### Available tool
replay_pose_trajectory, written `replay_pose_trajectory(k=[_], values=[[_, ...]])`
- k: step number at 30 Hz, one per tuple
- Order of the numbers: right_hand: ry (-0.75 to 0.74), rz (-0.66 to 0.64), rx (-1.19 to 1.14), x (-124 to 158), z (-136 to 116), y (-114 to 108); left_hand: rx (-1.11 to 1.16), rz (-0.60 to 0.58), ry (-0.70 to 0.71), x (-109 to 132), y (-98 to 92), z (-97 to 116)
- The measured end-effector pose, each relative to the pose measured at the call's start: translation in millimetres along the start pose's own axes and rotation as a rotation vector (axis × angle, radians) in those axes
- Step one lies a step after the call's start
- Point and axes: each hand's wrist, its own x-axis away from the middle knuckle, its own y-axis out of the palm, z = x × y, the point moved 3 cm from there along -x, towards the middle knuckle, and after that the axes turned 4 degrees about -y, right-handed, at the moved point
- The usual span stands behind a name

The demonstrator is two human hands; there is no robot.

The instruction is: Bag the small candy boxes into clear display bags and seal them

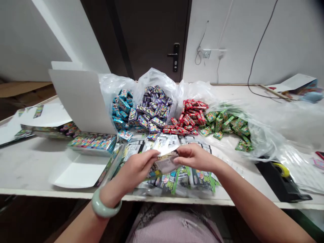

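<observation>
A small flat packet with a pale front and a dark printed edge [167, 162] is held up between my hands. My left hand [138, 168] pinches its left edge, with the thumb and fingers together. On the other side, my right hand [193, 157] grips the right end with bent fingers. Beneath them lie several printed pouches with green and black fronts [168, 182], some partly covered by my hands. Behind are small wrapped boxes in heaps: blue [123, 108], purple [155, 108], red [189, 116] and green [227, 123].
An upright-lidded white carton [83, 101] stands at the left, with a row of colourful small boxes [92, 141] inside. Clear plastic bags [265, 135] surround the heaps. A black tape dispenser [275, 182] with yellow tape sits near the table's front edge at right.
</observation>
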Motion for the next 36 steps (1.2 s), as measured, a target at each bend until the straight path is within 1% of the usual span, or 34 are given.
replay_pose_trajectory(k=[1, 2, 5, 6, 8, 10, 12, 15, 16, 17, 18, 21, 22, 23, 24, 26, 27, 29, 31, 33, 35, 36], values=[[-0.006, -0.014, -0.069, -1, -1, 1, 0.006, 0.013, 0.011, 0, -0.2, 2], [-0.003, 0.002, -0.118, -1, 0, 2, 0.006, 0.024, 0.017, 0, -0.2, 4], [0.023, 0.164, -0.134, -4, 7, 1, -0.066, 0.062, 0.026, 0, 2.5, 10], [0.026, 0.193, -0.138, -4, 9, 1, -0.117, 0.079, 0.033, 1, 4.1, 11], [0.011, 0.178, -0.18, -2, 10, 2, -0.223, 0.097, 0.057, 2, 8.4, 12], [-0.008, 0.127, -0.218, 0, 8, 2, -0.286, 0.077, 0.072, 3, 13.7, 11], [-0.016, 0.1, -0.217, 0, 5, 2, -0.297, 0.062, 0.071, 3, 18.3, 9], [-0.018, 0.091, -0.198, -4, 2, 4, -0.275, 0.105, 0.046, 3, 20.7, 3], [-0.028, 0.103, -0.182, -4, 1, 5, -0.249, 0.126, 0.035, 3, 20.0, 0], [-0.054, 0.143, -0.146, -4, 0, 6, -0.21, 0.149, 0.018, 3, 18.4, -2], [-0.095, 0.218, -0.085, -2, -1, 7, -0.156, 0.176, -0.012, 3, 15.8, -4], [-0.211, 0.581, 0.124, 11, -4, 10, 0.089, 0.296, -0.197, 4, 5.0, -11], [-0.209, 0.646, 0.116, 16, -3, 14, 0.186, 0.329, -0.269, 4, 2.7, -12], [-0.184, 0.636, 0.043, 18, 0, 21, 0.28, 0.344, -0.328, 4, 2.3, -13], [-0.147, 0.568, -0.079, 18, 4, 29, 0.365, 0.342, -0.368, 3, 3.8, -12], [-0.084, 0.403, -0.346, 13, 11, 45, 0.519, 0.291, -0.414, -1, 12.3, -10], [-0.063, 0.366, -0.442, 11, 15, 50, 0.611, 0.255, -0.438, -3, 18.4, -9], [-0.023, 0.403, -0.524, 7, 23, 53, 0.827, 0.192, -0.509, -6, 31.5, -9], [0.021, 0.478, -0.52, 6, 30, 48, 1.001, 0.169, -0.57, -4, 41.5, -11], [0.055, 0.552, -0.495, 8, 38, 41, 1.023, 0.139, -0.578, 3, 47.7, -14], [0.085, 0.613, -0.468, 15, 44, 38, 0.948, 0.066, -0.573, 14, 54.4, -16], [0.101, 0.615, -0.466, 18, 47, 40, 0.914, 0.037, -0.585, 22, 58.9, -18]])
